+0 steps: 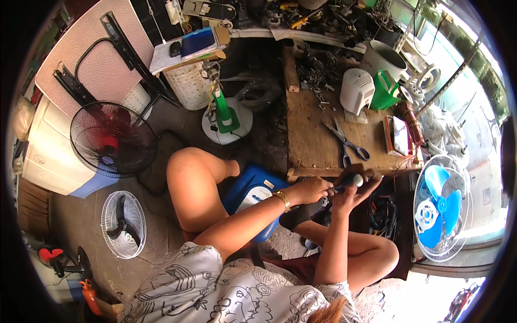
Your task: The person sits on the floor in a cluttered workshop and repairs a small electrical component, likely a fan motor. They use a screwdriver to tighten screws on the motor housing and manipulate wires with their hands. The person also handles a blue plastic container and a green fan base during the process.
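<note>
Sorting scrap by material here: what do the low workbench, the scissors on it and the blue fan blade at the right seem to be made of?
Workbench: looks like bare, unfinished wood, brown, grainy and stained. Scissors: dull grey metal blades, seemingly steel; dark handles, probably plastic. Blue fan blade: glossy, slightly translucent plastic by its look, behind a white wire grille, likely coated metal.

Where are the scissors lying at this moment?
In the head view, the scissors lie right of centre on the wooden workbench, just above both hands, between the white plastic housing and the bench's near edge.
</note>
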Available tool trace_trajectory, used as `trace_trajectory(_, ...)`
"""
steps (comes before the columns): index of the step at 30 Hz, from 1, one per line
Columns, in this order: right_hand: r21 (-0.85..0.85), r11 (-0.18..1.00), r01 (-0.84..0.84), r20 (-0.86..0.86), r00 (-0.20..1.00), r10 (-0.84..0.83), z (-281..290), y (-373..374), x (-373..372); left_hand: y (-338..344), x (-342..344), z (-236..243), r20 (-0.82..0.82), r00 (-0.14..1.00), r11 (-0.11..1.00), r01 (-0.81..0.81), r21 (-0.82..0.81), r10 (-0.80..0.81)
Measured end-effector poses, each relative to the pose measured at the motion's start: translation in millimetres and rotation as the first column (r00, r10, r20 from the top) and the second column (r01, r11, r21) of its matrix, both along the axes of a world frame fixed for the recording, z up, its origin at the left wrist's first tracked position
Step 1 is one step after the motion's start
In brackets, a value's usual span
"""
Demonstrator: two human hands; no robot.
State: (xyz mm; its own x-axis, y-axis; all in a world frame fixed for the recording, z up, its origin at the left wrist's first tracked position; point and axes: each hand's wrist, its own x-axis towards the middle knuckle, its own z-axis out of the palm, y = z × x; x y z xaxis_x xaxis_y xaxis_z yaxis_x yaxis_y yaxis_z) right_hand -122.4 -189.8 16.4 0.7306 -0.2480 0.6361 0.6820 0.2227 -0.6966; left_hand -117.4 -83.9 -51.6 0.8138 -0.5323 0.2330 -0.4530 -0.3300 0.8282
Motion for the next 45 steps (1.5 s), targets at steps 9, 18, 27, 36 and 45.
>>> trace_trajectory(9,0.038,0.988,-0.148,-0.052,0.987,0.15,2.2,-12.6,2.2,6.1,19.6,-4.6,0.137,0.986,0.993,0.103,-0.06,-0.094)
trace_trajectory(18,0.156,0.973,-0.171,-0.376,0.901,0.218,5.3,-29.7,0.6,3.0,27.5,-57.0,-0.07,0.993,0.96,0.109,0.26,-0.094)
trace_trajectory(27,-0.14,0.94,0.313,-0.018,0.948,-0.318,2.1,-12.0,0.9,-15.1,50.1,-132.3,-0.236,0.972,0.514,0.208,0.832,-0.011)
trace_trajectory(36,0.014,1.0,-0.024,-0.107,0.994,0.025,9.1,-12.3,-9.2,-32.2,65.1,-189.6,-0.478,0.878,0.735,0.333,0.59,-0.015)
trace_trajectory(45,0.04,0.996,-0.074,-0.281,0.956,0.082,0.9,-28.0,-15.9,-24.6,62.9,-191.2,-0.608,0.793,0.857,0.284,0.43,0.042)
